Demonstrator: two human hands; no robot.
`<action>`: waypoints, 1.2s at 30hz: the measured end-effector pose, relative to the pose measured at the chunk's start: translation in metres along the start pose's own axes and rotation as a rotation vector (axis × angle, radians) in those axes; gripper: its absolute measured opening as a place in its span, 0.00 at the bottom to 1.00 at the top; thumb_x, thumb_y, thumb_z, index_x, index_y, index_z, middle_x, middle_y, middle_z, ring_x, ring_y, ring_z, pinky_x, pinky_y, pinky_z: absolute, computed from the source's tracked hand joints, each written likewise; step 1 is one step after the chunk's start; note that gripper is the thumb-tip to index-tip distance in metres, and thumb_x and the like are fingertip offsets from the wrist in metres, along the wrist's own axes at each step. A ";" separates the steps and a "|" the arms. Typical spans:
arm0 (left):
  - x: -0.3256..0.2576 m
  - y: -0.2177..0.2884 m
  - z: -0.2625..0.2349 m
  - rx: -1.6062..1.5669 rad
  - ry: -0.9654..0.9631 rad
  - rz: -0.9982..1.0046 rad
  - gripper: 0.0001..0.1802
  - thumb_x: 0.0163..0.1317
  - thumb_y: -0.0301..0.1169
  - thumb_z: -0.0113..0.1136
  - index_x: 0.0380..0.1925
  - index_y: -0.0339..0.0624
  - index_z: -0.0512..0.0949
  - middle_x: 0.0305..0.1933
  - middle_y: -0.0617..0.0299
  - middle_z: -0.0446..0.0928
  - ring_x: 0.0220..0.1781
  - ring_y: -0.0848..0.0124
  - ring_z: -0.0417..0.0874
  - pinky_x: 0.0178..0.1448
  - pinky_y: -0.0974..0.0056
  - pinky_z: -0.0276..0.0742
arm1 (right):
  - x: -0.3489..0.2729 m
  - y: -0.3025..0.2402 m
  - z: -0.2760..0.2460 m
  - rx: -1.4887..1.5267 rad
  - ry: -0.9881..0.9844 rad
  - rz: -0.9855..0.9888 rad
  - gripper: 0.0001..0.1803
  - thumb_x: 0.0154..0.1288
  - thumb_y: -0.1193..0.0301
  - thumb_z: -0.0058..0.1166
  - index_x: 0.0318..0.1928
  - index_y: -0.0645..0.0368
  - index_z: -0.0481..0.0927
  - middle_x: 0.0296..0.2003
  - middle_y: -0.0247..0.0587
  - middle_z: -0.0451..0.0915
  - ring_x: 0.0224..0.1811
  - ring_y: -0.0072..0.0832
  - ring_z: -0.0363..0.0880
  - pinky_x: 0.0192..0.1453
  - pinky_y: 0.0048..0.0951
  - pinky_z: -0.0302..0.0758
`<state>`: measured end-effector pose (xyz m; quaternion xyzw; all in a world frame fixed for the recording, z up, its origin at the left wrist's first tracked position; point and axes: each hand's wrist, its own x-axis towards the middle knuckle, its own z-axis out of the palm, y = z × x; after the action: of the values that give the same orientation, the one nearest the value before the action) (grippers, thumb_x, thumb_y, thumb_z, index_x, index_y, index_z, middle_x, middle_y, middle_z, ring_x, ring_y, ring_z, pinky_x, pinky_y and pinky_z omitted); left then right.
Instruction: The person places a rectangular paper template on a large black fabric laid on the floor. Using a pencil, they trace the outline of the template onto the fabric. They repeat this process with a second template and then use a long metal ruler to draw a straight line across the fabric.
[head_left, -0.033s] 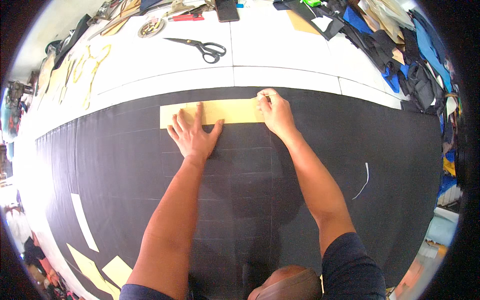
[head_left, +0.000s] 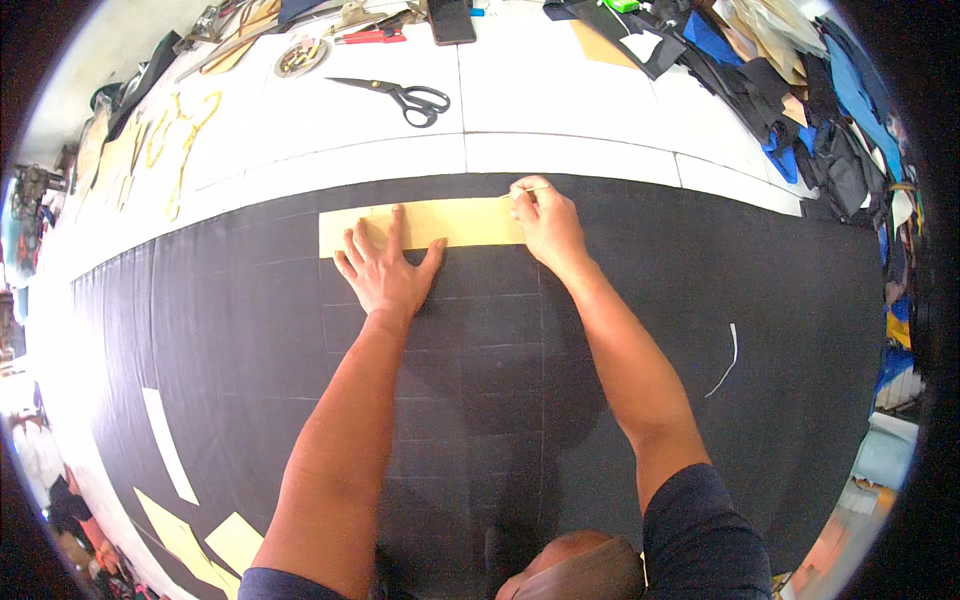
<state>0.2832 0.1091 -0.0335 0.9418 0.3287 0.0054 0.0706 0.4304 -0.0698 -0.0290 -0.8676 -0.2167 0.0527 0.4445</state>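
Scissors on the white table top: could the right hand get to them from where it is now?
Probably yes. The scissors lie in the open on the white table, beyond the black fabric, with nothing between. But the right hand is pinching a thin marker at the yellow strip, so it isn't free.

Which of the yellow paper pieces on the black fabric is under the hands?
The long yellow strip at the fabric's far edge: the left hand presses it flat, while the other yellow pieces lie untouched at the near-left corner.
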 end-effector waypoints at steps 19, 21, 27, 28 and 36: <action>0.047 0.022 -0.010 0.100 -0.397 0.222 0.44 0.71 0.54 0.54 0.79 0.43 0.55 0.82 0.33 0.49 0.82 0.34 0.52 0.81 0.40 0.57 | 0.006 0.030 0.001 0.202 0.152 0.222 0.11 0.79 0.66 0.47 0.48 0.61 0.76 0.36 0.55 0.85 0.38 0.51 0.88 0.46 0.49 0.81; 0.048 0.032 -0.012 0.110 -0.462 0.183 0.43 0.71 0.57 0.53 0.81 0.52 0.55 0.81 0.29 0.47 0.82 0.31 0.50 0.80 0.38 0.58 | 0.005 0.028 0.002 0.117 0.166 0.214 0.11 0.79 0.65 0.47 0.48 0.61 0.76 0.37 0.56 0.85 0.40 0.54 0.87 0.47 0.50 0.80; 0.028 0.064 -0.031 0.053 -0.379 0.068 0.51 0.64 0.74 0.48 0.80 0.60 0.57 0.80 0.25 0.48 0.82 0.28 0.49 0.79 0.34 0.56 | 0.001 0.037 -0.005 -0.102 0.127 0.072 0.10 0.81 0.67 0.44 0.48 0.61 0.73 0.41 0.49 0.84 0.39 0.38 0.90 0.44 0.42 0.84; 0.026 0.062 -0.029 0.066 -0.338 0.056 0.52 0.62 0.75 0.50 0.80 0.60 0.58 0.80 0.24 0.48 0.81 0.27 0.49 0.78 0.32 0.56 | 0.001 0.028 -0.005 -0.134 0.106 0.063 0.09 0.81 0.68 0.44 0.48 0.61 0.73 0.41 0.50 0.84 0.40 0.41 0.90 0.45 0.44 0.83; 0.021 0.067 -0.026 0.100 -0.298 0.040 0.54 0.58 0.77 0.52 0.78 0.59 0.60 0.79 0.24 0.51 0.81 0.29 0.52 0.76 0.32 0.56 | -0.031 0.001 -0.022 -0.424 -0.014 -0.183 0.07 0.78 0.69 0.48 0.47 0.58 0.74 0.42 0.49 0.81 0.45 0.53 0.83 0.48 0.51 0.80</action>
<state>0.3399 0.0736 0.0002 0.9408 0.2958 -0.1493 0.0715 0.4086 -0.0997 -0.0195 -0.9179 -0.3037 -0.0285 0.2539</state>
